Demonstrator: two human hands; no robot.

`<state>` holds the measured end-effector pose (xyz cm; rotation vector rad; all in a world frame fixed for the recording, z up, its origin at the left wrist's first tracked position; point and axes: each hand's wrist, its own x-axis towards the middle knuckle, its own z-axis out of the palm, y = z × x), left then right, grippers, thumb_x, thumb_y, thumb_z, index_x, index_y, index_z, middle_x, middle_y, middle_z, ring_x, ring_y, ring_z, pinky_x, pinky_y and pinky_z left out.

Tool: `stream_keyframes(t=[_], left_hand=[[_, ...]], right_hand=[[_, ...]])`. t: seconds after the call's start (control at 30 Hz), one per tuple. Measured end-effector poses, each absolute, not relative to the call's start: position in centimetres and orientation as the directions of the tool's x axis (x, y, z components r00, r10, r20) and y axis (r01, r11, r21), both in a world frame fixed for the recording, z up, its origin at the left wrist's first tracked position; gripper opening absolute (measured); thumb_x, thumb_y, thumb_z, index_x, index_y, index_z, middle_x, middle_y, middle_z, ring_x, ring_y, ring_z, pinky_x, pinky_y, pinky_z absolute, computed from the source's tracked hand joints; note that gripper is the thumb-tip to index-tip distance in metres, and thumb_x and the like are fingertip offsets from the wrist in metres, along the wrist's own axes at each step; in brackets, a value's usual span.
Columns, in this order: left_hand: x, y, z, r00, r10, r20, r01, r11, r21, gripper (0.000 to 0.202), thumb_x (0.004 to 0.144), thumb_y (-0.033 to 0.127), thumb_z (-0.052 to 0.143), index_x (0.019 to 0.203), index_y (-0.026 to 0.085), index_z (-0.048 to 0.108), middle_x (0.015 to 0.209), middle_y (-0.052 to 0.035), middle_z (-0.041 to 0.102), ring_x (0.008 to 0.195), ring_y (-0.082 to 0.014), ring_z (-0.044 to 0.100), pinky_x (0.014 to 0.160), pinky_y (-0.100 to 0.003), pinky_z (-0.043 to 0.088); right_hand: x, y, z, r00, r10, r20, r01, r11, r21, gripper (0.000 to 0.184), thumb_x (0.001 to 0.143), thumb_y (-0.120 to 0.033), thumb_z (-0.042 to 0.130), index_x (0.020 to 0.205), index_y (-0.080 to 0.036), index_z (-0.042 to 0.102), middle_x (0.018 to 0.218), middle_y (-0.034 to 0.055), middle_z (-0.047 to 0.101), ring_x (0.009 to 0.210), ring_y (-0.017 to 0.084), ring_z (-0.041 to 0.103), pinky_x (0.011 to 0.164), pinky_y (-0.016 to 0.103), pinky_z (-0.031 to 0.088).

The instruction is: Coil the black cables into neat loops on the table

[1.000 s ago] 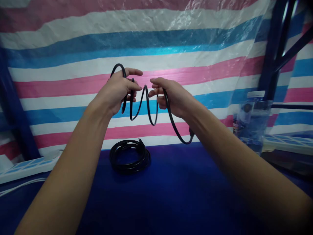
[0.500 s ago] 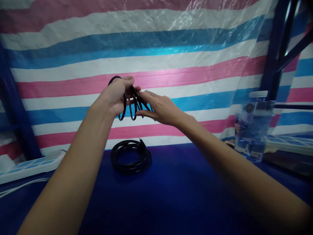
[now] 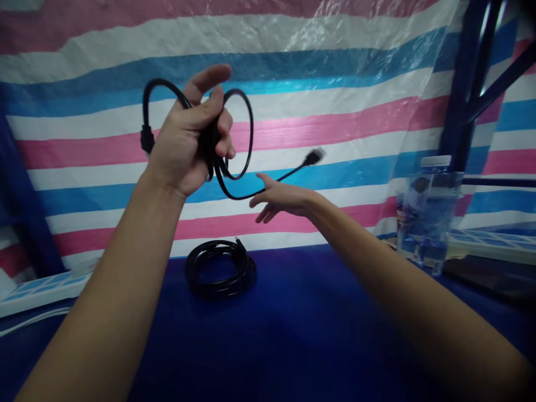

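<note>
Raised in front of the striped sheet, my left hand [image 3: 196,128] grips a looped black cable [image 3: 251,131] in its fingers, the index finger pointing up. One plug [image 3: 147,139] of that cable hangs left of my wrist. The other plug [image 3: 314,157], slightly blurred, sticks out to the right on a free length of cable. My right hand [image 3: 280,198] is beside this length with its fingers spread; whether it touches the cable I cannot tell. Below on the blue table lies a second coiled black cable [image 3: 196,282], one plug end showing on top.
A clear water bottle [image 3: 427,223] with a white cap stands at the right. Near it lie a dark flat object [image 3: 489,276] and a white-and-blue strip [image 3: 489,239]. A power strip [image 3: 46,290] and white cords [image 3: 37,319] are at the left. Blue posts [image 3: 456,123] frame the striped sheet.
My left hand has risen and turned with the cable, whose loops now hang differently and whose two plugs show. My right hand has come off the loops and opened, slightly lower.
</note>
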<state>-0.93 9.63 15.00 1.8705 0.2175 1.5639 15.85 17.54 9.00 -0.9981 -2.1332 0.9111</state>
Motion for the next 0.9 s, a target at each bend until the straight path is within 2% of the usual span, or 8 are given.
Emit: stream_keyframes(t=[0.1,0.2,0.27,0.4,0.53,0.63,0.77,0.9], left_hand=[[-0.8,9.4,15.1,0.301,0.501,0.811,-0.305,-0.755,0.58,0.022,0.091,0.012,0.038,0.103,0.025,0.051,0.056,0.0061,0.048,0.04,-0.0067,0.042,0.043,-0.021,0.039],[-0.4,9.8,14.8,0.341,0.57,0.748,-0.325,-0.675,0.662,0.021,0.09,0.012,0.037,0.103,0.024,0.049,0.054,0.007,0.042,0.035,-0.0045,0.035,0.036,-0.017,0.031],[-0.1,10.2,14.6,0.378,0.649,0.661,-0.302,-0.588,0.75,0.019,0.09,0.014,0.038,0.102,0.022,0.049,0.053,0.0072,0.042,0.031,-0.0024,0.031,0.033,-0.015,0.027],[0.2,10.3,14.5,0.441,0.783,0.44,-0.191,-0.397,0.898,0.016,0.091,0.025,0.041,0.087,0.015,0.054,0.055,0.0036,0.049,0.028,0.0013,0.027,0.03,-0.013,0.024],[-0.3,10.2,14.6,0.466,0.807,0.364,-0.091,-0.366,0.926,0.049,0.088,0.056,0.034,0.069,0.015,0.052,0.054,-0.0033,0.055,0.026,-0.0013,0.029,0.026,-0.015,0.019],[-1.1,10.5,14.5,0.491,0.789,0.369,-0.028,-0.409,0.912,0.037,0.084,0.049,0.05,0.07,0.015,0.054,0.05,-0.0009,0.051,0.029,-0.0028,0.033,0.027,-0.014,0.02],[-2.1,11.3,14.0,0.476,0.787,0.392,-0.018,-0.437,0.899,0.007,0.072,0.014,0.059,0.068,0.016,0.054,0.046,0.0038,0.041,0.032,-0.0002,0.028,0.031,-0.012,0.024],[-2.9,12.1,13.6,0.468,0.818,0.333,0.047,-0.4,0.915,0.009,0.061,0.009,0.055,0.064,0.016,0.05,0.047,0.0038,0.034,0.037,-0.0027,0.031,0.033,-0.013,0.023]], right_hand=[[17.3,19.0,9.2,-0.419,0.796,0.436,0.083,0.512,-0.855,0.072,0.075,-0.017,0.052,0.14,-0.023,0.021,0.113,0.0099,0.052,0.09,0.016,0.06,0.079,0.034,0.052],[18.1,19.2,10.3,-0.264,0.737,0.622,0.074,0.659,-0.749,0.033,0.076,-0.016,0.047,0.109,-0.016,0.051,0.103,0.0085,0.055,0.092,0.016,0.057,0.081,0.034,0.05],[17.9,18.5,11.1,-0.159,0.636,0.755,0.188,0.77,-0.609,0.026,0.079,-0.015,0.044,0.104,-0.016,0.053,0.11,0.0096,0.053,0.089,0.016,0.058,0.077,0.033,0.051],[16.6,16.0,11.7,-0.147,0.204,0.968,0.472,0.874,-0.112,0.04,0.084,-0.01,0.033,0.119,-0.023,0.048,0.136,0.0064,0.037,0.107,0.019,0.052,0.079,0.031,0.05],[15.7,14.4,11.3,-0.46,0.061,0.886,0.613,0.743,0.267,0.04,0.087,-0.009,0.028,0.113,-0.024,0.055,0.136,0.0024,0.041,0.119,0.022,0.044,0.09,0.037,0.044],[15.3,14.5,11.0,-0.579,0.061,0.813,0.63,0.666,0.399,0.039,0.09,-0.009,0.028,0.115,-0.022,0.055,0.135,0.0046,0.043,0.112,0.023,0.049,0.091,0.04,0.042],[15.0,15.0,11.2,-0.68,0.096,0.727,0.585,0.67,0.458,0.051,0.082,0.002,0.029,0.124,-0.021,0.049,0.143,0.0063,0.033,0.119,0.023,0.045,0.095,0.042,0.039],[15.4,13.9,12.2,-0.819,0.239,0.522,0.454,0.825,0.335,0.061,0.078,0.002,0.038,0.135,-0.019,0.039,0.15,0.0087,0.018,0.135,0.021,0.026,0.105,0.038,0.031]])
